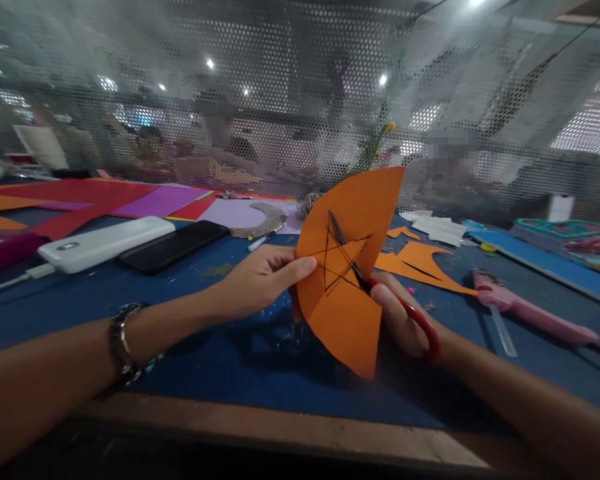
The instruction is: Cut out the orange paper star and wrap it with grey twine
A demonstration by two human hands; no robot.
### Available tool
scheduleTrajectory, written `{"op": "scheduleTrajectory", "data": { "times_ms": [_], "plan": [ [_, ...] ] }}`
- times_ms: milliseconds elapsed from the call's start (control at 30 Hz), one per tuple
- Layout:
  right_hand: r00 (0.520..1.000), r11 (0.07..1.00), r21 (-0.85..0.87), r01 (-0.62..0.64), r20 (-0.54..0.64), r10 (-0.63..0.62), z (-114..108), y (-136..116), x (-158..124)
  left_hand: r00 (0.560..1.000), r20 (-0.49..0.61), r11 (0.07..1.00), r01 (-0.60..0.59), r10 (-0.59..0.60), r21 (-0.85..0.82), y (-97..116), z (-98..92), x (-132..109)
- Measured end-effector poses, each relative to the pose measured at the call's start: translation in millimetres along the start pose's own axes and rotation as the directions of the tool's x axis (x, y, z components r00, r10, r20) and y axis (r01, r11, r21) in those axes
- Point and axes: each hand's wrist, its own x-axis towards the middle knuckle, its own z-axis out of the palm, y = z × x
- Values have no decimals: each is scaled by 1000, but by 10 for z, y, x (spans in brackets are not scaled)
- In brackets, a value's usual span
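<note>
An orange sheet of paper (337,333) with a rounded left edge is held up over the blue table. A five-pointed star (347,257) is drawn on it in dark lines. My left hand (265,280) pinches the sheet at its left edge, thumb in front and fingers behind. In my right hand (400,317) is a pair of scissors (427,327) with red handles. One blade lies across the front of the paper over the star; the other blade is hidden. The scissors enter from the sheet's right side, where the paper is cut.
Orange paper scraps (415,261) and a pink hot glue gun (535,313) lie to the right. On the left are a white power bank (107,243), a black phone (175,247) and coloured sheets (155,200). A grey crescent (263,223) lies behind. Perforated mesh (280,87) rises at the back.
</note>
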Motion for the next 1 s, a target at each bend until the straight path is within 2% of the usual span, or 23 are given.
{"op": "scheduleTrajectory", "data": {
  "times_ms": [233,433,600,1000],
  "plan": [
    [1000,1000,-24,4,-8,-4,-10,46,-1,999,-53,990,-2,10,141,-9,0,-10],
    [1000,1000,-27,2,-2,-2,-10,50,-4,984,-175,954,13,41,301,0,1,-13],
    [999,998,-49,29,-26,-30,-3,43,-3,984,-168,957,1,50,291,2,6,-16],
    [998,996,-82,-29,-51,25,6,3,-9,985,-163,957,-4,53,290,-2,8,-7]
  ]
}}
